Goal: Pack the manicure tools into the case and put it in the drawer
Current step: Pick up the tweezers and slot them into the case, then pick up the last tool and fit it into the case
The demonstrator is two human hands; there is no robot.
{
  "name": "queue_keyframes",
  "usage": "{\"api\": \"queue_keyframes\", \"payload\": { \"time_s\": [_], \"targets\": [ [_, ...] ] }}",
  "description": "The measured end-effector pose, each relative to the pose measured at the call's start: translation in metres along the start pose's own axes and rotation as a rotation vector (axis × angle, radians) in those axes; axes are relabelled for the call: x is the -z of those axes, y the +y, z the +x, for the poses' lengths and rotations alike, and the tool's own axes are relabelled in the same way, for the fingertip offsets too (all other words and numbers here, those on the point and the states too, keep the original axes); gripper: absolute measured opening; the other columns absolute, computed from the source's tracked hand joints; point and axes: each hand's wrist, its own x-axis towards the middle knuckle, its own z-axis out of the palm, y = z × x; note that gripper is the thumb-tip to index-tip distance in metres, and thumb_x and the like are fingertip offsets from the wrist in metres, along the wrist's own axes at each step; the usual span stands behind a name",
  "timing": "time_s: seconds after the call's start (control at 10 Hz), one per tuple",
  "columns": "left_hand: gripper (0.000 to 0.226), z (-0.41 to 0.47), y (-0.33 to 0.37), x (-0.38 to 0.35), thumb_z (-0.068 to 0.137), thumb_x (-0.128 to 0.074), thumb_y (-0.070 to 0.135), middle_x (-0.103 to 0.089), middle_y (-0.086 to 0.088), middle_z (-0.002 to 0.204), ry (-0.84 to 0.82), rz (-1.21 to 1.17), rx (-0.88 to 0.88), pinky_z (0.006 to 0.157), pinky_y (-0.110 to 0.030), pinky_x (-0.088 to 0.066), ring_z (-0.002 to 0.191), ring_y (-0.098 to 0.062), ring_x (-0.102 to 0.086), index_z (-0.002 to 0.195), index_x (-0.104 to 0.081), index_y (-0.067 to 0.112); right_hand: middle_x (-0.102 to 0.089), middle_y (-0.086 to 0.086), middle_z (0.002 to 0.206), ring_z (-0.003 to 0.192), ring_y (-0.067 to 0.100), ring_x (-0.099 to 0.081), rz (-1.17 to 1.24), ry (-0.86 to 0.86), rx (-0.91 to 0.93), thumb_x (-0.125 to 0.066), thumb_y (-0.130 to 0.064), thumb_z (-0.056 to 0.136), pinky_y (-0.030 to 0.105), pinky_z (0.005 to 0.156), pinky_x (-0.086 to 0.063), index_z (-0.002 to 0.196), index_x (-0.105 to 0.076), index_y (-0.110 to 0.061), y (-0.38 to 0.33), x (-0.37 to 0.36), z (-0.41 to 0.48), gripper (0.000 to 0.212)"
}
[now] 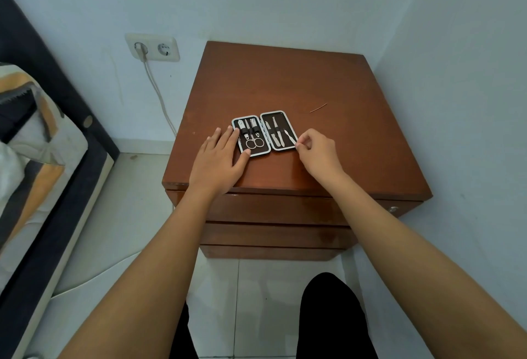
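The manicure case [263,152] lies flat and wide open on top of the brown nightstand [285,85]. Its left half holds small scissors [254,142], clippers and other steel tools under elastic straps. The right half holds several slim tools. My left hand [219,159] rests flat on the wood, fingertips touching the case's left edge. My right hand [319,153] sits at the case's lower right corner and pinches the end of a thin steel tool [291,139] that lies slanted in the right half.
The nightstand's drawers [273,210] are shut, with a small knob [393,209] at the right. A thin wire-like strand [318,107] lies on the top. A bed [42,136] stands to the left. A wall socket [152,47] with a plugged cable is behind. My knee [330,316] is below.
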Motion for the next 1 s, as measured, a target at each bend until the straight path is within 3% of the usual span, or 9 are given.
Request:
{"api": "queue_keyframes", "payload": {
  "time_s": [0.4,0.5,0.6,0.7,0.8,1.0],
  "targets": [
    [0.061,0.0,-0.001,0.0,0.098,-0.025,0.051,-0.013,0.002,0.159,0.001,-0.008,0.0,0.117,-0.033,-0.002,0.148,-0.017,-0.004,0.151,-0.015,0.022,-0.047,-0.007,0.064,0.061,0.002,-0.042,0.025,0.082,0.027,-0.05,-0.011,0.088,0.015,0.05,-0.031,0.084,-0.063,-0.011,-0.001,-0.002,-0.005,0.013],
    [0.061,-0.001,-0.001,0.001,0.098,-0.024,0.051,-0.013,0.002,0.16,0.002,-0.004,-0.001,0.117,-0.032,-0.001,0.148,-0.017,-0.004,0.151,-0.014,0.022,-0.051,-0.003,0.064,0.062,0.007,-0.046,0.008,0.106,0.039,-0.053,-0.012,0.088,0.02,0.052,-0.035,0.084,-0.065,-0.011,-0.004,-0.003,-0.001,0.013],
    [0.062,0.0,0.0,0.001,0.098,-0.024,0.051,-0.013,0.002,0.16,-0.002,-0.002,-0.001,0.117,-0.032,-0.001,0.148,-0.017,-0.004,0.151,-0.014,0.022,-0.06,0.005,0.073,0.074,0.02,-0.054,-0.021,0.124,0.081,-0.056,-0.015,0.088,0.03,0.065,-0.044,0.085,-0.068,-0.01,-0.005,-0.006,0.002,0.013],
    [0.062,-0.001,0.0,0.001,0.098,-0.024,0.051,-0.013,0.001,0.159,0.001,-0.002,-0.002,0.117,-0.032,-0.001,0.148,-0.017,-0.004,0.151,-0.015,0.022,-0.06,0.01,0.091,0.086,0.023,-0.055,-0.144,0.136,0.179,-0.053,-0.023,0.091,0.031,0.065,-0.04,0.097,-0.069,-0.011,-0.001,-0.009,-0.002,0.021],
    [0.061,-0.001,0.0,0.001,0.098,-0.024,0.051,-0.014,0.001,0.159,0.002,-0.001,-0.003,0.117,-0.032,-0.002,0.148,-0.017,-0.005,0.151,-0.015,0.022,-0.051,0.007,0.102,0.097,0.021,-0.048,-0.362,0.136,0.292,-0.046,-0.033,0.094,0.03,0.064,-0.038,0.118,-0.061,-0.015,0.006,-0.01,-0.009,0.033],
    [0.062,0.0,0.0,0.001,0.098,-0.024,0.051,-0.013,0.001,0.159,0.004,0.001,0.002,0.117,-0.032,-0.001,0.148,-0.017,-0.004,0.151,-0.015,0.021,-0.04,0.008,0.121,0.11,0.026,-0.039,-0.605,0.005,0.263,-0.034,-0.046,0.096,0.034,0.069,-0.041,0.139,-0.035,-0.027,0.007,-0.011,-0.004,0.048]
  ]
}}
